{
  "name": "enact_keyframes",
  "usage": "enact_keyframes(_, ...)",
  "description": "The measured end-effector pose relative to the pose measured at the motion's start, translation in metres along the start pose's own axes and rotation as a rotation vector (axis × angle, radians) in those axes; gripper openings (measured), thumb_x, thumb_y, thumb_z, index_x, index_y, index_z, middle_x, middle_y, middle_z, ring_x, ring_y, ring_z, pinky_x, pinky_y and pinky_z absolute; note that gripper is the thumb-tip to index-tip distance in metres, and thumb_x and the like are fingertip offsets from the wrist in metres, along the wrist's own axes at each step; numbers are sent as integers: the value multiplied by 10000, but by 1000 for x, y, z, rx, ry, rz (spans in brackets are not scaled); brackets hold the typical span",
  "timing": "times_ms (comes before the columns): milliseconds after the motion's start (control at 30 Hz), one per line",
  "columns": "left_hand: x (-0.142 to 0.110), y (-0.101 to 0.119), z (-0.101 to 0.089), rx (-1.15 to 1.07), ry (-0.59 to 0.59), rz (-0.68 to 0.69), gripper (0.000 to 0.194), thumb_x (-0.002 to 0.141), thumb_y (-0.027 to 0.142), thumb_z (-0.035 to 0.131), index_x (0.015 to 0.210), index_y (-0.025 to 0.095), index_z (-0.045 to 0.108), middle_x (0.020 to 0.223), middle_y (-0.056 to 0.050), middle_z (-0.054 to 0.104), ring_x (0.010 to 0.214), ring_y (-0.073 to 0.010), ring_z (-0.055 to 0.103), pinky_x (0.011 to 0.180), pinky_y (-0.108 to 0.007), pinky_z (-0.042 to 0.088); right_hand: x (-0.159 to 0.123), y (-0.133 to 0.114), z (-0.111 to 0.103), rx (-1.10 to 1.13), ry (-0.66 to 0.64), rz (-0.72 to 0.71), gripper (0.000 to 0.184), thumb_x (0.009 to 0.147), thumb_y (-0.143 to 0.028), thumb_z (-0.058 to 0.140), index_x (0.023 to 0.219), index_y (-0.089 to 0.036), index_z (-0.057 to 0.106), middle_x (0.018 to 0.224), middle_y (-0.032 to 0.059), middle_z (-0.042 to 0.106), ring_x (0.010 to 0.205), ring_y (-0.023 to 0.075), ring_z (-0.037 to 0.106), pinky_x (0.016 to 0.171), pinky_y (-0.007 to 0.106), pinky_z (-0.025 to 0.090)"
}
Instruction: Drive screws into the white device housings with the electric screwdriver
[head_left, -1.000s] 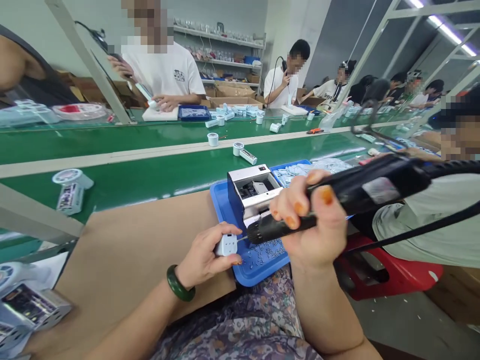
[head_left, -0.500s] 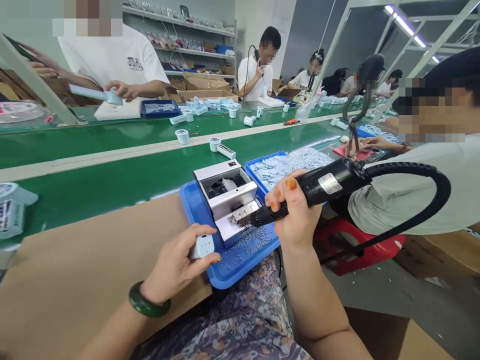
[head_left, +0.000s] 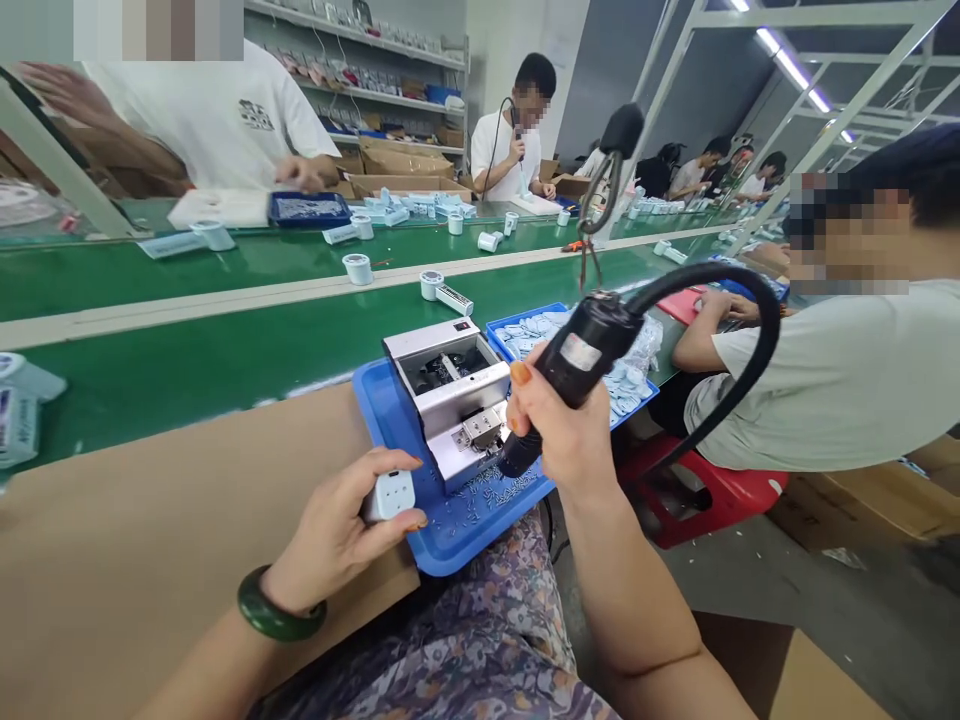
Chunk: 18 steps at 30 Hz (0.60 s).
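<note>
My left hand point(head_left: 341, 525) pinches a small light-blue plastic housing point(head_left: 394, 494) between thumb and fingers, its face with several small holes turned up. My right hand point(head_left: 562, 425) is wrapped round a black electric screwdriver point(head_left: 574, 350), tilted with its tip down beside the screw feeder. The driver's tip is hard to make out against the feeder. This metal screw feeder point(head_left: 457, 385) stands in a blue tray point(head_left: 442, 555), where many loose screws point(head_left: 499, 490) lie. A thick black cable point(head_left: 720, 275) curves from the driver's top, and a metal hook point(head_left: 600, 195) hangs above it.
Brown cardboard point(head_left: 187, 520) covers the near left. Behind the feeder, a blue bin point(head_left: 637, 400) holds light-blue parts. Several light-blue devices point(head_left: 358, 268) lie along the green conveyor point(head_left: 315, 345). A co-worker point(head_left: 825, 380) sits close on my right on a red stool point(head_left: 720, 505); others work across the belt.
The screwdriver has swung more upright and left, its tip drawn back from the feeder's outlet. My left hand shifted slightly left with the housing. A co-worker across has put a device down.
</note>
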<state>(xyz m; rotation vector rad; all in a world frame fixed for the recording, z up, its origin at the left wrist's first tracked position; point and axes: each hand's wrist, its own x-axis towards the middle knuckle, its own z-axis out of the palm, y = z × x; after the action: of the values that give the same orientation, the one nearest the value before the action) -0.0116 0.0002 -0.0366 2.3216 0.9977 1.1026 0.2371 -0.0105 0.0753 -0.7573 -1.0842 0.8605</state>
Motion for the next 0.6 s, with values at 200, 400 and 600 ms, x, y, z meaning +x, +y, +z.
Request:
enact_keyframes(200, 0, 2, 5, -15, -5, 28, 486, 1015, 667, 617, 1199, 226, 704, 980, -59, 770, 639, -160, 640, 627, -261, 524, -3, -25, 4, 327, 116, -10, 372, 836, -396, 842, 772, -232, 514, 584, -125, 476, 411, 34, 433, 497, 197, 479)
enact_keyframes(400, 5, 17, 5, -18, -58, 37, 539, 1008, 715, 586, 1192, 223, 707, 932, -59, 755, 706, -186, 682, 693, -276, 561, -7, -27, 26, 370, 128, 18, 391, 816, -440, 827, 780, -253, 485, 605, -126, 358, 405, 40, 359, 486, 205, 462)
enact_keyframes(600, 9, 26, 1, -49, -48, 31, 600, 1002, 773, 537, 1152, 210, 679, 866, -36, 716, 641, -164, 634, 645, -261, 528, -10, -22, 42, 390, 111, 43, 351, 807, -419, 830, 798, -255, 519, 602, -125, 381, 404, 43, 372, 485, 212, 465)
